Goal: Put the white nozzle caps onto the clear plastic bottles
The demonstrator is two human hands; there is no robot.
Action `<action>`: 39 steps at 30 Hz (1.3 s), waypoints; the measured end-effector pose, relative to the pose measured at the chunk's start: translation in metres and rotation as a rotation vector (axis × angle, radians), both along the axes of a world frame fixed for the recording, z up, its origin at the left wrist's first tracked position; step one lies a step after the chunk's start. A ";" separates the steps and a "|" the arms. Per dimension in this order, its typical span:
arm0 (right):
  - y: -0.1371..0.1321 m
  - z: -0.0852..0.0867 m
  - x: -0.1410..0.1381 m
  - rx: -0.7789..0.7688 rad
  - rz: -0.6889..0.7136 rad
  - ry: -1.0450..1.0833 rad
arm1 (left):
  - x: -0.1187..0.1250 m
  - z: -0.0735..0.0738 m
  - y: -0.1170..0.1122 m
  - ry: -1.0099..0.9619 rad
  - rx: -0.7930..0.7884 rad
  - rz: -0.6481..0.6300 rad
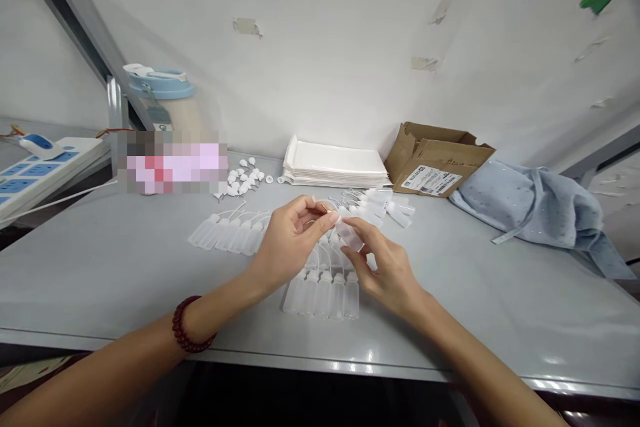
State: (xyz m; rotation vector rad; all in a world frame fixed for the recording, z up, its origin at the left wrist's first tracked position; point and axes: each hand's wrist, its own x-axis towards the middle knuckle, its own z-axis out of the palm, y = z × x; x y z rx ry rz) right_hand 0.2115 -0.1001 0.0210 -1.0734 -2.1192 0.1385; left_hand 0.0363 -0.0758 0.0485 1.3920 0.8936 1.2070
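Note:
My left hand [295,233] pinches the white cap end of a small translucent plastic bottle [350,236]. My right hand [383,260] grips the body of that same bottle between thumb and fingers. The bottle is tilted, and my left fingers partly hide its top. Below the hands lies a row of similar bottles [323,297] with thin white tubes at their tops. More bottles [235,232] lie side by side to the left of my left hand. Another group of bottles [385,205] is heaped behind my right hand.
Loose white caps [243,179] are scattered at the back. Beside them lie stacked white envelopes [337,163] and an opened cardboard box [440,160]. A light blue cloth bag [535,207] rests at right. At left are a power strip [50,163] and a tumbler with blue lid [163,83].

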 end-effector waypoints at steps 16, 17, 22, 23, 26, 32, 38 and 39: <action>-0.001 0.005 -0.004 -0.061 -0.117 -0.025 | 0.002 0.004 -0.006 -0.009 -0.042 -0.102; -0.001 0.005 -0.004 -0.059 -0.115 -0.027 | 0.002 0.003 -0.005 -0.012 -0.051 -0.118; -0.001 0.007 -0.004 0.031 -0.107 -0.059 | -0.003 0.003 0.002 0.009 -0.116 -0.162; -0.001 0.007 -0.004 0.056 -0.109 -0.069 | -0.004 0.003 0.003 0.031 -0.131 -0.173; 0.000 0.007 -0.004 0.124 -0.098 -0.101 | -0.006 0.005 0.006 0.114 -0.157 -0.230; -0.002 0.005 -0.003 0.189 -0.053 -0.161 | -0.011 0.009 0.007 0.245 -0.063 -0.242; -0.009 0.016 -0.001 -0.250 0.026 0.118 | -0.013 0.005 0.005 0.224 0.433 -0.201; -0.009 0.018 -0.001 -0.344 0.033 0.197 | -0.012 0.004 0.005 0.221 0.511 -0.197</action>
